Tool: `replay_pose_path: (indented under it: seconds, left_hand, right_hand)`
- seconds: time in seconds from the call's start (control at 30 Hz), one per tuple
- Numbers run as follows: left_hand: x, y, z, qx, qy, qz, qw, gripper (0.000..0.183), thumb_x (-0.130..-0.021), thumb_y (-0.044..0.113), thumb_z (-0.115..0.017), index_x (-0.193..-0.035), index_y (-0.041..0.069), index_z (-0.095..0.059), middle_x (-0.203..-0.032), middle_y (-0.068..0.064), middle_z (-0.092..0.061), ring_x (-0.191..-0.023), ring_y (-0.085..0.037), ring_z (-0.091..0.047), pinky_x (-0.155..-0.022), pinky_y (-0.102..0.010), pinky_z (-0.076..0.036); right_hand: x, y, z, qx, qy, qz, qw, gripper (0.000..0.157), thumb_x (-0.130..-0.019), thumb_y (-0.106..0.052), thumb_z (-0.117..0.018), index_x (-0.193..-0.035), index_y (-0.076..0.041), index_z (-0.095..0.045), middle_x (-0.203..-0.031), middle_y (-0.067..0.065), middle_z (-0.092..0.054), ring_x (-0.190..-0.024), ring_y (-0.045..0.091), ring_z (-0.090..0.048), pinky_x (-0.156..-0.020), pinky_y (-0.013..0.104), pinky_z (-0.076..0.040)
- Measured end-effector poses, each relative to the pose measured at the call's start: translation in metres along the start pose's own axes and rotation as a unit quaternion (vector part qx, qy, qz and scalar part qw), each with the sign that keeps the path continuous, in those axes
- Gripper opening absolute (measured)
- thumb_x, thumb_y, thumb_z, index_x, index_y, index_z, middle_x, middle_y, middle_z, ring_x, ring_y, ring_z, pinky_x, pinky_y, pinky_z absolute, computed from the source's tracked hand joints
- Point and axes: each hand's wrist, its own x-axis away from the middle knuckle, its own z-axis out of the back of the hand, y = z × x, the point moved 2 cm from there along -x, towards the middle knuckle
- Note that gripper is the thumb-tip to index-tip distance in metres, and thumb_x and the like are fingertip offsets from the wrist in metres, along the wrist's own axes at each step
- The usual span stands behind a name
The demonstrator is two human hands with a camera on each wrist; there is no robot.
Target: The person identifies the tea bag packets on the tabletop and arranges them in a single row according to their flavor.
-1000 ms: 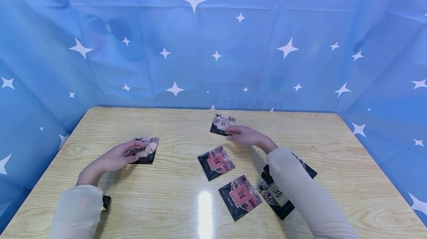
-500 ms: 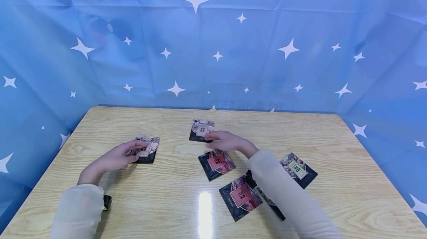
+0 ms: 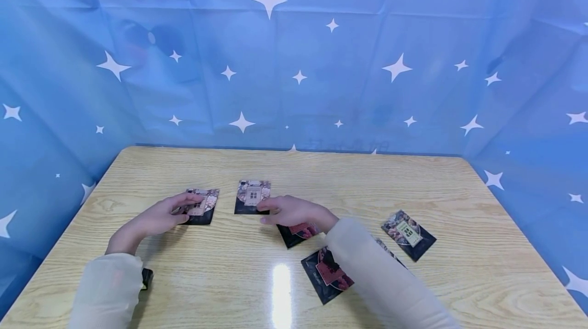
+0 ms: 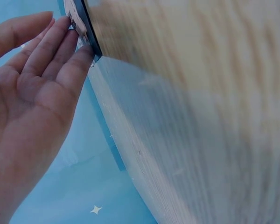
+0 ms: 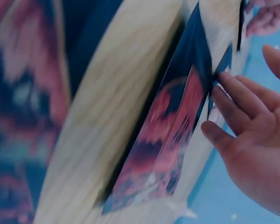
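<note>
My left hand [image 3: 153,221] rests its fingertips on a flat black packet [image 3: 210,200] with a pale pink label, at the left of the table. In the left wrist view its fingers [image 4: 46,49] are fairly straight against the packet, with the thumb apart. Nearer the middle, my right hand [image 3: 296,212] touches the lower right corner of a similar pale-pink-labelled packet [image 3: 248,191], which lies flat. The right wrist view shows these fingers [image 5: 238,100] extended, the thumb held away. Under the right hand lies a red-labelled packet [image 3: 290,237], partly covered.
A second red-labelled packet [image 3: 321,280] lies below, partly behind my right sleeve [image 3: 381,273]. A green-labelled packet [image 3: 408,234] lies to the right; another packet [image 3: 389,251] is mostly hidden by the sleeve. A starred blue curtain [image 3: 294,53] borders the wooden table [image 3: 459,293].
My right hand has slid the pale-pink-labelled packet left and slightly toward me, bringing it near the left packet. The left hand has stayed put. The green-labelled packet has come out from behind the sleeve.
</note>
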Motion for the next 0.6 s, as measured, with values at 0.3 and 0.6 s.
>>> replay_pose_path:
  seconds: [0.3, 0.6]
  left_hand:
    - [0.000, 0.000, 0.000, 0.001, -0.003, -0.001, 1.0000, 0.045, -0.090, -0.010, -0.043, -0.134, -0.006, -0.040, -0.136, -0.033, -0.035, -0.123, -0.049, -0.035, -0.092, -0.056, -0.039]
    - [-0.001, 0.002, 0.001, -0.006, -0.004, 0.005, 1.0000, 0.046, -0.089, -0.011, -0.043, -0.135, -0.006, -0.040, -0.136, -0.033, -0.035, -0.124, -0.050, -0.034, -0.091, -0.056, -0.040]
  right_hand:
    - [0.001, -0.015, -0.015, 0.025, -0.031, 0.018, 0.999, 0.051, -0.097, -0.029, -0.049, -0.143, -0.012, -0.036, -0.143, -0.001, -0.041, -0.133, 0.016, -0.033, -0.105, 0.031, -0.031]
    - [0.003, -0.023, -0.018, 0.035, -0.036, 0.013, 0.999, 0.052, -0.096, -0.029, -0.051, -0.143, -0.011, -0.037, -0.141, -0.002, -0.043, -0.134, 0.015, -0.031, -0.107, 0.030, -0.027]
